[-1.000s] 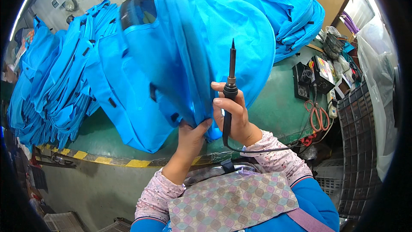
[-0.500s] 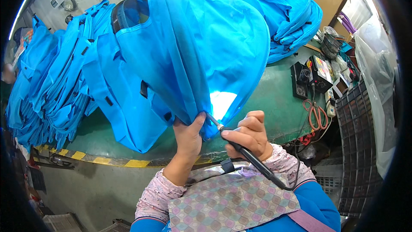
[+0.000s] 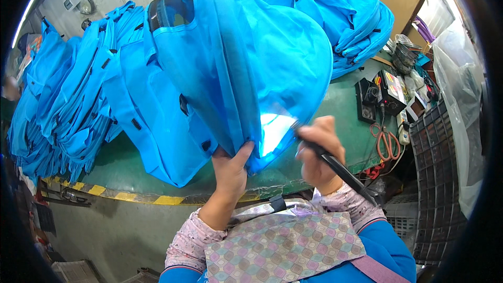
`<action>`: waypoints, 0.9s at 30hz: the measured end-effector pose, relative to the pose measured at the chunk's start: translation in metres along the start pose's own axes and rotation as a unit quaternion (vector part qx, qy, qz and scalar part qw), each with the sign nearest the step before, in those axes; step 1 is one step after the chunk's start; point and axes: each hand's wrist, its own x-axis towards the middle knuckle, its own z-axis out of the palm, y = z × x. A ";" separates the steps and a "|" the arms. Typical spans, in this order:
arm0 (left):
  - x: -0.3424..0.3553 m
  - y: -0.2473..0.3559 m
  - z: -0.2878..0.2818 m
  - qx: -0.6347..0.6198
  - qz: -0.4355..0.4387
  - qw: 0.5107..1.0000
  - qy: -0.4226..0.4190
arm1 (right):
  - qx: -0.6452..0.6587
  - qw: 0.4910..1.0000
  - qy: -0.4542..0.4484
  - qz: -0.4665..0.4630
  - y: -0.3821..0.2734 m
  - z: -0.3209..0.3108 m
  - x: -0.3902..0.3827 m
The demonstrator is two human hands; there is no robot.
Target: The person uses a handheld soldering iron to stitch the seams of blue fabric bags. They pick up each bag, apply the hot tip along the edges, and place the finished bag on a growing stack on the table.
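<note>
My left hand (image 3: pixel 230 170) grips a large blue fabric canopy (image 3: pixel 283 57) with a dark mesh window (image 3: pixel 170 10), pinching its lower seam with my thumb. My right hand (image 3: pixel 322 154) is closed around the black handle of a soldering iron (image 3: pixel 338 162), just right of a bright white patch (image 3: pixel 275 131) low on the canopy. The iron's tip is blurred, so I cannot tell whether it touches the fabric.
A green table (image 3: pixel 112 160) carries piles of blue covers (image 3: pixel 57 99) at left and folded ones (image 3: pixel 351 15) at back right. At right are a black station box (image 3: pixel 389 94), orange scissors (image 3: pixel 387 141), a power strip (image 3: pixel 403 128), hanging plastic (image 3: pixel 456 84) and a grid rack (image 3: pixel 435 178).
The iron has tipped down from upright to the seam, and since then my right hand has pulled it rightward from there. My left hand still holds the fabric in much the same place.
</note>
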 end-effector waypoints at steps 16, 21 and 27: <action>0.085 0.206 0.037 0.543 0.253 0.798 -0.056 | -0.071 0.980 0.146 -0.114 0.047 0.029 0.038; 0.095 0.229 0.057 0.552 0.392 0.724 -0.133 | -0.201 0.973 0.086 -0.078 0.017 -0.018 0.041; 0.089 0.319 0.053 0.606 0.436 0.584 -0.319 | -0.226 0.946 0.159 -0.172 0.027 -0.048 0.082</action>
